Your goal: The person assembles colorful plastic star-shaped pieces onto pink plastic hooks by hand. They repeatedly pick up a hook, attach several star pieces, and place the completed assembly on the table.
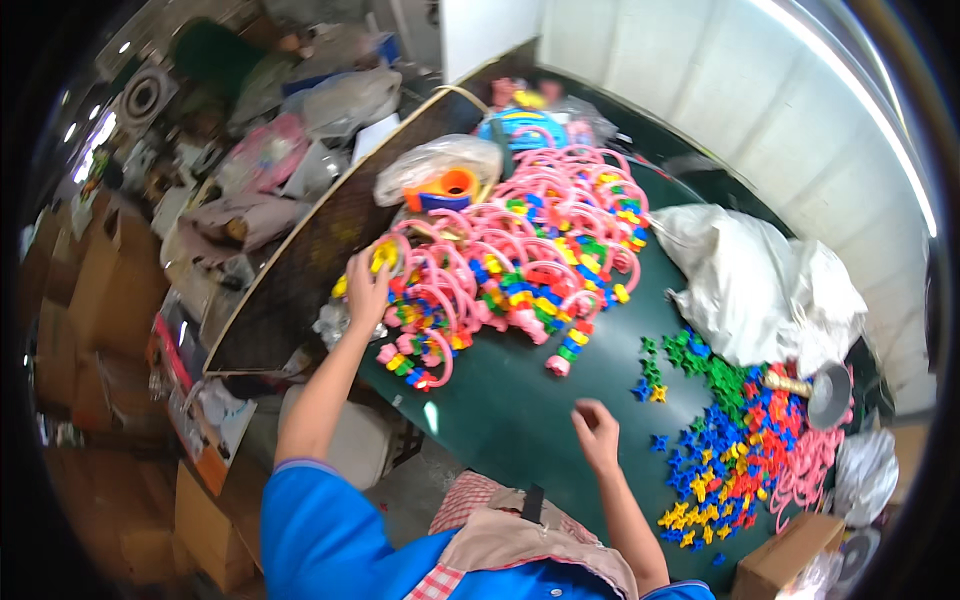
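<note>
My left hand (368,290) reaches to the left edge of a big heap of pink rings (530,240) strung with coloured pieces. Its fingers close around a round yellow thing with a pale rim (385,256), which looks like a roll of tape. Part of that thing is hidden by the fingers. Over the front of the dark green table (520,410), my right hand (597,432) is held with its fingers curled, and nothing shows in it. Right of this hand spread many small star-shaped plastic pieces (715,450) in blue, green, red and yellow.
An orange and blue object with a round opening (450,187) lies by a clear bag behind the heap. A white sack (755,285) rests at the right, near a grey round dish (829,396) and loose pink rings (806,470). Cardboard boxes (120,300) and bags crowd the left.
</note>
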Available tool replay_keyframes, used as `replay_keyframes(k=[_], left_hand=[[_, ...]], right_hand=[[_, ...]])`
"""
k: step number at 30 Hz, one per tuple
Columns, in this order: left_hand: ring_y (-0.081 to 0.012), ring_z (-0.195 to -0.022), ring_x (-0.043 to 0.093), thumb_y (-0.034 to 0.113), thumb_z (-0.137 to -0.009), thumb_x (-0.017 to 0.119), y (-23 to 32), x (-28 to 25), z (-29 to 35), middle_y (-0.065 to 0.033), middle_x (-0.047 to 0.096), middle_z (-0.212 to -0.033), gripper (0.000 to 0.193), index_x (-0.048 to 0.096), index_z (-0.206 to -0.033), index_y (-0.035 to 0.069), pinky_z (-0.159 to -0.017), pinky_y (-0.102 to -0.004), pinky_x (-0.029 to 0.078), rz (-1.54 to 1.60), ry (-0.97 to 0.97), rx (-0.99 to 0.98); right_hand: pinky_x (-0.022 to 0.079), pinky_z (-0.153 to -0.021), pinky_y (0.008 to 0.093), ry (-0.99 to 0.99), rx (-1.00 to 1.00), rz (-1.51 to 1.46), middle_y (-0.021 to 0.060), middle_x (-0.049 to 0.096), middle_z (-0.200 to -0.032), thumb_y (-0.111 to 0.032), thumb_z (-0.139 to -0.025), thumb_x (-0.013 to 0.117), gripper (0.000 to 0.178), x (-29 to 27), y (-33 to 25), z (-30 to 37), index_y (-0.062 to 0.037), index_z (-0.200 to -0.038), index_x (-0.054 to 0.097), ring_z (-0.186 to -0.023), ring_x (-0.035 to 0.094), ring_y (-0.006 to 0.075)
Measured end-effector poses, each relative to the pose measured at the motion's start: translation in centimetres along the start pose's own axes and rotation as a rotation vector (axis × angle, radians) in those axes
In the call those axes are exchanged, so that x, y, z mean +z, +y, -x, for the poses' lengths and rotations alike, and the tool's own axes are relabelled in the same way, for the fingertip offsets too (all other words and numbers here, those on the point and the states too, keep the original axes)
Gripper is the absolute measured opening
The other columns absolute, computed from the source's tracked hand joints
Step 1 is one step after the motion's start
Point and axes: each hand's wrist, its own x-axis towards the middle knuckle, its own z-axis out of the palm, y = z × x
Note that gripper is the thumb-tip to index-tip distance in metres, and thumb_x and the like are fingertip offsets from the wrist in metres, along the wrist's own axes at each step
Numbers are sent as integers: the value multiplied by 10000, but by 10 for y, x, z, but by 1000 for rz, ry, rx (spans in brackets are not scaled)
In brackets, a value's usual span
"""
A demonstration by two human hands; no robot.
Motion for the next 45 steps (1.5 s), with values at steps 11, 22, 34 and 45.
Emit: replay_keyframes(k=[11,22,34,45], left_hand=[[-313,-1025,534,79,-926,585,263,105,349,-164,554,-1097,271,592,-1176,-26,-925,-409,435,326,-553,131],[-380,-1027,636,219,-767,811,517,210,531,-185,420,-1395,650,560,-1364,165,-832,-455,552,159,-1480,540],[-387,-784,660,104,-844,671,547,286,528,-162,556,-1192,479,535,-1303,101,-670,-463,546,-86,-1210,431],[-217,-640,651,77,-809,717,561,266,507,-125,563,-1166,491,554,-1272,67,-623,-358,533,29,-1256,202]], right_hand=[[567,-695,313,848,630,-60,91,729,-868,-143,-863,684,219,-230,190,284,-9,-1035,707,-807,701,157],[395,-1090,492,1135,611,475,212,529,-1353,-309,-744,808,739,-599,374,254,-34,-1359,504,-1302,470,357],[346,-1062,490,899,443,678,182,472,-1268,-286,-744,797,471,-579,357,198,-198,-1183,652,-1223,430,387],[513,-905,374,926,17,220,192,644,-1107,-118,-847,705,442,-691,294,120,28,-1240,564,-1010,651,309]])
